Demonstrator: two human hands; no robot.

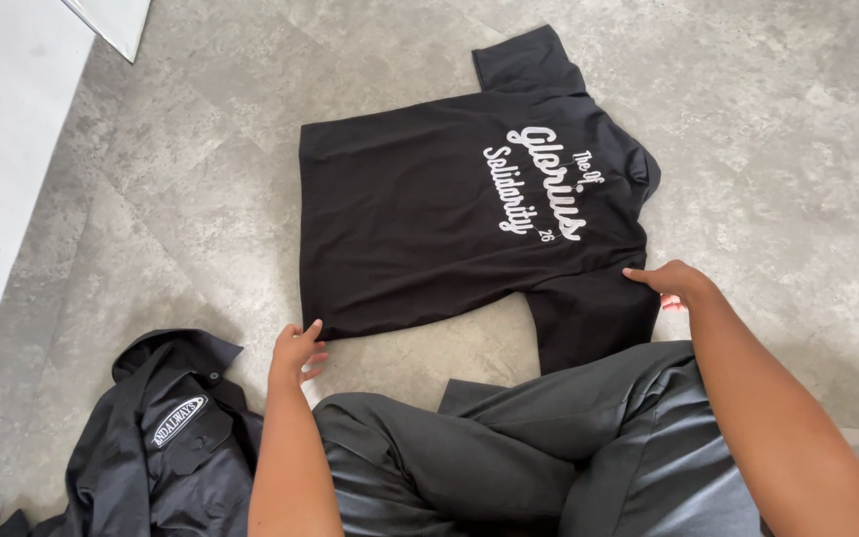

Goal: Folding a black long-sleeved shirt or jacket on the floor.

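Bare grey floor (768, 129) lies open around the spread black T-shirt (420, 219); a crumpled dark shirt (166, 438) crowds the near left

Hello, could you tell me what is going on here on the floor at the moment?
A person sitting on the grey floor has a black T-shirt spread flat in front of them, white lettering facing up. Their left hand rests at the shirt's bottom corner, and their right hand touches it near the closer sleeve. A crumpled dark jacket with a chest patch lies beside their left arm. Their legs, in dark grey trousers, are in the foreground.
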